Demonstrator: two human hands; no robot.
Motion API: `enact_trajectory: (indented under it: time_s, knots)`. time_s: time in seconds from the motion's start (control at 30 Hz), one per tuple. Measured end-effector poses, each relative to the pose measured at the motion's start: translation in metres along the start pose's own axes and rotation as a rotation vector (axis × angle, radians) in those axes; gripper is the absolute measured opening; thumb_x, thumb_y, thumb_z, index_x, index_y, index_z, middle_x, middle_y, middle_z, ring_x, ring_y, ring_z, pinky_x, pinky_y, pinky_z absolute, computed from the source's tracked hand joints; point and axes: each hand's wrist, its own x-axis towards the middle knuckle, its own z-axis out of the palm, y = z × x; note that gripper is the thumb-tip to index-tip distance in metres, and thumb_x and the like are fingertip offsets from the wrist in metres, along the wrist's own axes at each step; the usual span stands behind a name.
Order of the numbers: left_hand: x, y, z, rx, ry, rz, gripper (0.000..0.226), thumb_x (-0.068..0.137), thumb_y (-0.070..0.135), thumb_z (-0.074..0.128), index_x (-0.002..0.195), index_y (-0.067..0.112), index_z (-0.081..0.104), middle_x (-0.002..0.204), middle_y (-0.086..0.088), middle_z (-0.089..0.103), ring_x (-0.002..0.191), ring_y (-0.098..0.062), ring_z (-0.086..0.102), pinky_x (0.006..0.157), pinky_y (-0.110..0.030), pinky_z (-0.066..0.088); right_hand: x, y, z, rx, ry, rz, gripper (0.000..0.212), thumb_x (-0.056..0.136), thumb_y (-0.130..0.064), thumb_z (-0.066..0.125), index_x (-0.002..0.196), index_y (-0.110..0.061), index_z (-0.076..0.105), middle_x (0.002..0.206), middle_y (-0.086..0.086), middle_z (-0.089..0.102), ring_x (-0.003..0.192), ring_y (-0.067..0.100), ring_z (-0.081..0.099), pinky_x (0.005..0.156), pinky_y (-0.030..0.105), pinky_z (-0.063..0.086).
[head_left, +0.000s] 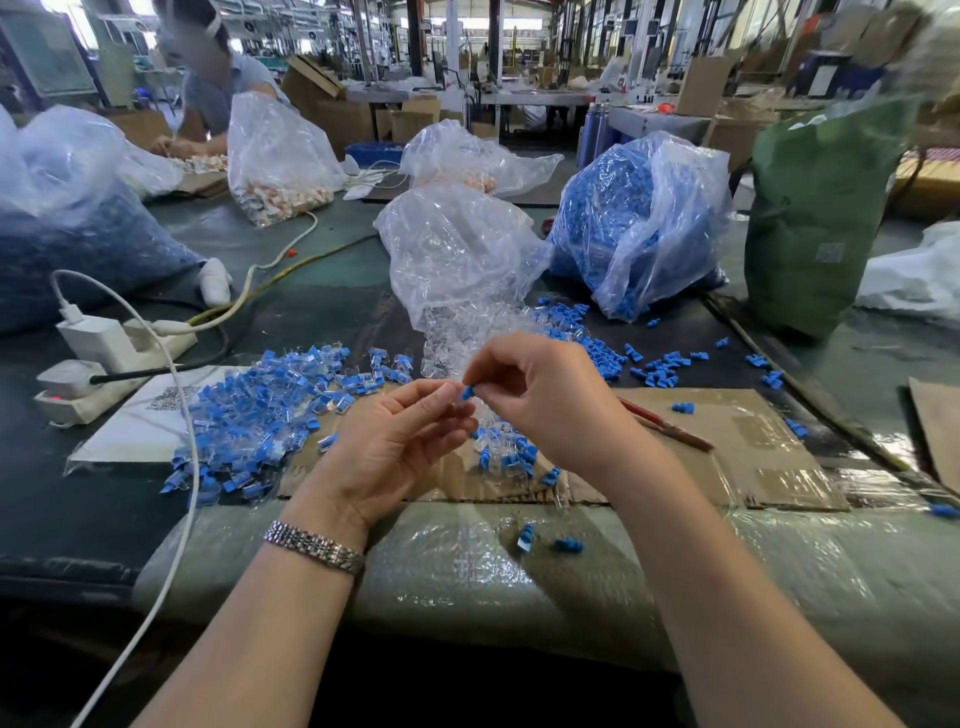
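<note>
step in hand: fitting a blue plug (468, 392) into a clear shell (458, 404). the two parts meet between the fingertips of both hands, so i judge the pieces are being mated, not yet seated.
right hand (545, 397): thumb and forefinger pinched on the blue plug, other fingers curled loosely behind. the plug sticks out from its fingertips toward the left hand.
left hand (400, 441): palm up, fingers curled, the tips gripping what looks like the small clear shell. the shell is see-through and hard to make out.
where the parts are: held in the air between the two hands, above the taped cardboard (753, 447).
finished pile (270, 415): blue-and-clear pieces heaped just left of the left hand.
supply: loose clear shells (457, 338) spill from a clear bag (457, 249) just beyond both hands. loose blue plugs (660, 371) lie beyond and to the right of the right hand.
next move calls for: lining the plug up square with the shell's opening, pressing it home while the left fingers brace, then dropping the piece on the pile at the left.
risk: a skewed plug may jam or slip out of the pinch.
</note>
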Motion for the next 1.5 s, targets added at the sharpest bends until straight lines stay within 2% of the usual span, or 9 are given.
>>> enact_trajectory:
  time_s: [0.3,0.7,0.83,0.93,1.0,1.1,1.3,1.43,1.5]
  knots:
    - [-0.001,-0.001,-0.005,0.120,-0.101,0.031,0.030,0.085,0.008,0.071,0.113,-0.004,0.071,0.103,-0.022,0.073,0.088,-0.027,0.074,0.073,-0.028,0.061,0.000,0.000,-0.002,-0.145,-0.059,-0.065,0.016,0.091,-0.005,0.066,0.095,-0.018,0.072,0.091,-0.005,0.066,0.084,0.015,0.061,0.081,0.042,0.053]
    - [0.000,-0.002,-0.005,0.222,-0.065,0.076,0.044,0.068,0.011,0.084,0.108,-0.005,0.074,0.108,-0.027,0.073,0.091,-0.029,0.075,0.075,-0.027,0.060,-0.002,0.002,-0.003,-0.158,-0.108,-0.055,0.015,0.091,-0.007,0.068,0.095,-0.022,0.071,0.087,-0.010,0.067,0.081,0.007,0.062,0.079,0.032,0.055]
    - [0.000,-0.002,-0.006,0.189,-0.046,0.057,0.030,0.075,0.004,0.078,0.104,-0.002,0.076,0.111,-0.028,0.072,0.093,-0.031,0.075,0.076,-0.027,0.061,-0.004,0.018,-0.017,-0.108,-0.033,0.096,0.019,0.092,-0.019,0.071,0.109,-0.027,0.067,0.093,-0.018,0.065,0.083,-0.001,0.062,0.076,0.013,0.051]
    - [0.001,-0.003,-0.006,0.156,-0.049,0.050,0.025,0.077,0.001,0.076,0.103,-0.001,0.077,0.111,-0.030,0.071,0.093,-0.032,0.074,0.076,-0.027,0.061,-0.004,0.047,-0.032,-0.452,-0.039,0.438,0.032,0.094,-0.033,0.067,0.122,-0.018,0.059,0.115,-0.002,0.057,0.105,0.018,0.057,0.090,0.033,0.049]
    - [0.002,-0.003,-0.005,0.143,-0.053,0.052,0.024,0.077,0.001,0.076,0.101,0.000,0.078,0.111,-0.030,0.071,0.093,-0.032,0.074,0.077,-0.027,0.061,-0.008,0.060,-0.037,-0.658,-0.177,0.653,0.031,0.093,-0.040,0.065,0.104,-0.012,0.058,0.121,0.012,0.054,0.113,0.032,0.051,0.095,0.043,0.047]
    - [0.003,-0.003,-0.005,0.145,-0.046,0.044,0.027,0.078,0.002,0.075,0.105,0.000,0.077,0.111,-0.029,0.071,0.095,-0.032,0.074,0.077,-0.027,0.061,-0.013,0.065,-0.037,-0.710,-0.256,0.698,0.029,0.090,-0.036,0.067,0.078,-0.017,0.048,0.104,0.010,0.054,0.103,0.032,0.052,0.091,0.046,0.049]
    - [0.003,-0.003,-0.006,0.085,-0.001,0.046,0.031,0.080,0.000,0.073,0.110,-0.005,0.073,0.110,-0.029,0.071,0.095,-0.034,0.074,0.075,-0.028,0.062,-0.007,0.065,-0.030,-0.694,-0.143,0.683,0.027,0.093,-0.037,0.055,0.087,-0.011,0.051,0.100,0.013,0.059,0.093,0.031,0.056,0.075,0.038,0.047]
    - [0.005,-0.002,-0.006,0.027,0.036,0.065,0.025,0.081,-0.001,0.071,0.106,-0.001,0.073,0.107,-0.026,0.073,0.094,-0.031,0.074,0.075,-0.028,0.062,-0.003,0.056,-0.037,-0.487,-0.012,0.726,0.032,0.100,-0.028,0.049,0.074,-0.010,0.049,0.077,0.008,0.059,0.068,0.024,0.055,0.054,0.033,0.038]
    - [0.007,-0.001,-0.007,-0.012,0.043,0.070,0.026,0.082,-0.001,0.070,0.108,-0.001,0.072,0.109,-0.025,0.073,0.096,-0.030,0.075,0.075,-0.028,0.062,-0.001,0.045,-0.045,-0.269,-0.044,0.711,0.034,0.102,-0.028,0.053,0.076,-0.006,0.055,0.070,0.007,0.057,0.060,0.021,0.054,0.052,0.038,0.046]
